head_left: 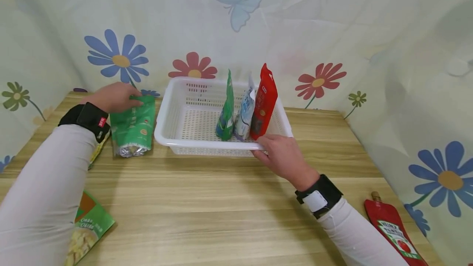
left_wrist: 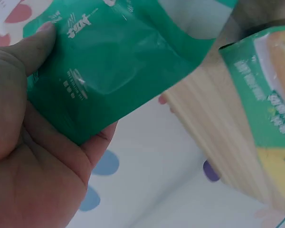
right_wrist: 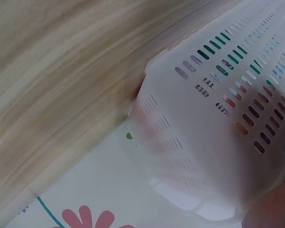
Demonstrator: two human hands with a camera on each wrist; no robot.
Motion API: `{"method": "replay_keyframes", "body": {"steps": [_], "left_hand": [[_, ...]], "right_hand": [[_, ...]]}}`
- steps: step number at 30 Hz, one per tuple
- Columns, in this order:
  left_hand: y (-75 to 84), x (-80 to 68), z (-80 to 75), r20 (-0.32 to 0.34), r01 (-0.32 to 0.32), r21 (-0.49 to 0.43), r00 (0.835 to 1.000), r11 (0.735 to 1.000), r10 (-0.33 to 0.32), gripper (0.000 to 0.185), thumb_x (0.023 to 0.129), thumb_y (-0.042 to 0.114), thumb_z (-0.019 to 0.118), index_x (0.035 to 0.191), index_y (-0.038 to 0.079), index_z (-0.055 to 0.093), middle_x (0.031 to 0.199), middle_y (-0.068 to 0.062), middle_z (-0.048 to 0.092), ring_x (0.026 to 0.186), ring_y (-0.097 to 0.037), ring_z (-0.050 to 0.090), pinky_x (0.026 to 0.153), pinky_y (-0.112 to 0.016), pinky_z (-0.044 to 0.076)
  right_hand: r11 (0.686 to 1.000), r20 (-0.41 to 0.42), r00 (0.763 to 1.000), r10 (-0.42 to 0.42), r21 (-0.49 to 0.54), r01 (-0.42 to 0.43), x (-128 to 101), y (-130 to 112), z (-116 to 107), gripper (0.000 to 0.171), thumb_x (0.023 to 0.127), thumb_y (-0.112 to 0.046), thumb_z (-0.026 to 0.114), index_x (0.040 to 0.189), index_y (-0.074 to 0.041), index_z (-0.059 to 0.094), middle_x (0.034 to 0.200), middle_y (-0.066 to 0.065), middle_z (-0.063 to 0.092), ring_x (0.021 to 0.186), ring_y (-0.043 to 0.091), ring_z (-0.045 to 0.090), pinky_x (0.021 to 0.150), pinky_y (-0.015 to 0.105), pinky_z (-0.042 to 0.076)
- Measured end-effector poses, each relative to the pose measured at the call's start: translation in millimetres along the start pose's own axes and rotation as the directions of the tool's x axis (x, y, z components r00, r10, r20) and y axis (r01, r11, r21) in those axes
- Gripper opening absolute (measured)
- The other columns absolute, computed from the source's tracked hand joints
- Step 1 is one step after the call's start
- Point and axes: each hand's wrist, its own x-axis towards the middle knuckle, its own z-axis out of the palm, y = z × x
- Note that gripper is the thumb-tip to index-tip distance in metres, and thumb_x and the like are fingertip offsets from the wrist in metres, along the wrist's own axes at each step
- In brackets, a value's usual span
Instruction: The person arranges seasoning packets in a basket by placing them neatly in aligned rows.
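In the head view my left hand [head_left: 115, 97] pinches the top edge of a green pouch [head_left: 134, 125] just left of the white basket [head_left: 207, 145]. The left wrist view shows the thumb on the face of the green pouch [left_wrist: 114, 71] and fingers behind it. My right hand [head_left: 282, 157] grips the basket's front rim near its right end; in the right wrist view only a bit of that hand [right_wrist: 270, 206] shows beside the perforated basket wall [right_wrist: 199, 128]. Inside the basket stand a green packet [head_left: 226, 114], a white-blue packet [head_left: 245, 114] and a red packet [head_left: 264, 104].
A green and yellow packet [head_left: 90, 231] lies at the front left, partly under my left sleeve. Another packet [head_left: 98, 151] is mostly hidden behind the left wrist. A red Heinz ketchup pouch [head_left: 395, 231] lies at the right edge. A flowered curtain [head_left: 177, 19] hangs behind the wooden table [head_left: 207, 212].
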Motion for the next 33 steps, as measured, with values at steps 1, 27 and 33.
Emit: {"method": "replay_keyframes", "body": {"steps": [1, 27, 33], "left_hand": [[0.9, -1.5, -2.9, -0.007, 0.008, -0.003, 1.000, 1.000, -0.008, 0.029, 0.100, 0.016, 0.064, 0.121, -0.004, 0.070, 0.116, -0.025, 0.071, 0.103, -0.040, 0.067, 0.089, -0.053, 0.054], [10.0, -31.2, -46.8, -0.175, 0.028, -0.060, 0.984, 0.998, -0.038, 0.025, 0.102, 0.021, 0.064, 0.108, -0.001, 0.074, 0.091, -0.015, 0.073, 0.077, -0.021, 0.061, 0.074, -0.041, 0.050], [24.5, -37.7, -56.8, -0.215, -0.048, -0.004, 0.975, 0.999, 0.046, 0.019, 0.101, 0.020, 0.065, 0.102, 0.004, 0.075, 0.088, -0.012, 0.072, 0.079, -0.020, 0.061, 0.074, -0.042, 0.050]], "right_hand": [[1.000, 0.000, 1.000, 0.002, 0.000, -0.002, 0, 0, 0, 0.026, 0.090, -0.033, 0.080, 0.104, -0.012, 0.074, 0.091, 0.002, 0.076, 0.071, 0.017, 0.064, 0.063, 0.029, 0.055], [1.000, -0.003, 1.000, 0.002, 0.008, -0.002, 1, 1, 0, 0.028, 0.089, -0.034, 0.081, 0.105, -0.011, 0.074, 0.093, 0.003, 0.077, 0.070, 0.017, 0.063, 0.062, 0.029, 0.053], [1.000, -0.005, 1.000, 0.002, 0.008, -0.002, 0, 0, 1, 0.029, 0.089, -0.034, 0.081, 0.106, -0.011, 0.075, 0.093, 0.003, 0.077, 0.070, 0.017, 0.064, 0.061, 0.028, 0.053]]}}
